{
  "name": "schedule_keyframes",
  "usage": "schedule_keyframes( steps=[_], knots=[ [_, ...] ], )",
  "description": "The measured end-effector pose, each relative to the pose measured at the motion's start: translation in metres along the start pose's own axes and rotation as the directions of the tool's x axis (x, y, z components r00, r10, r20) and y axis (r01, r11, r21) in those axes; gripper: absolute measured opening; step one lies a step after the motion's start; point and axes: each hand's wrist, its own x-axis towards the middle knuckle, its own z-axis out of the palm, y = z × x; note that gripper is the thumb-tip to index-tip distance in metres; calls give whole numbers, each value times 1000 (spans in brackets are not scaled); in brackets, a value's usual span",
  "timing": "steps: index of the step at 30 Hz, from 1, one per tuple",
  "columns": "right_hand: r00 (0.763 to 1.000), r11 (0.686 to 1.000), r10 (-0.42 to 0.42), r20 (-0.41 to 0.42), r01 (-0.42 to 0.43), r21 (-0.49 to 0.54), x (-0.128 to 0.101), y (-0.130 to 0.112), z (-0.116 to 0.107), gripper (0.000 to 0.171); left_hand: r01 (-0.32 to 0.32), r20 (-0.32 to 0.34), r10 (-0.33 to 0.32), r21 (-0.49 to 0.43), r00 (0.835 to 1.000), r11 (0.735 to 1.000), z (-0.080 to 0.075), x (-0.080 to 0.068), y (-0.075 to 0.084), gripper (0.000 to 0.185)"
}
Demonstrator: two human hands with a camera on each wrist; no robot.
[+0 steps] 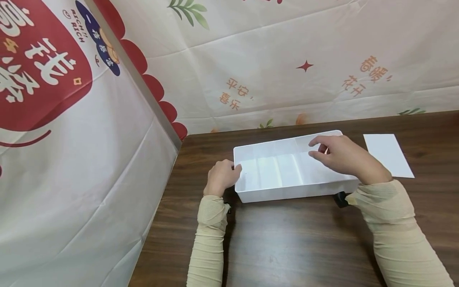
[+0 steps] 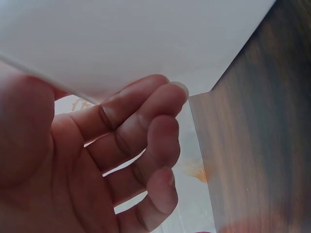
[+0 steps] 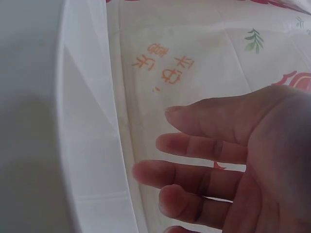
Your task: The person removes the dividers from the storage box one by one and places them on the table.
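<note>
Left hand (image 1: 221,176) is curled against the white plastic divided tray (image 1: 287,191) at frame centre, steadying it; right hand (image 1: 344,156) is held relaxed, empty, above

dark object (image 1: 340,199) mostly hidden behind tray (image 1: 287,193), unidentifiable

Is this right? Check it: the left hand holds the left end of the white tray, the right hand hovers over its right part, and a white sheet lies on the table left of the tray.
Not quite. The head view shows the white sheet right of the white tray, not left. The left hand at the tray's left end and the right hand over its right part are correct.
</note>
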Motion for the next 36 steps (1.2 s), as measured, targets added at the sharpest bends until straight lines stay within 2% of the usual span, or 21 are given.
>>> schedule_keyframes(
  steps=[8, 18, 28, 36],
  knots=[
    [1000, 1000, -13, 13, 13, -17, 4, 0, 8, 33, 5, -3, -5, 12, 1000, 1000, 1, 0, 2, 44],
    [999, 999, 11, 51, -9, -32, 9, -3, 16, 45, 2, 1, -2, 0, 1000, 1000, 2, 1, 2, 43],
    [996, 1000, 17, 93, -16, -13, 12, -5, 22, 38, 2, -6, -2, -6, 1000, 1000, 2, 1, 3, 43],
    [996, 1000, 1, 92, 0, -17, 14, -7, 27, 36, 1, -3, -1, -10, 1000, 1000, 3, 0, 3, 43]
  ],
)
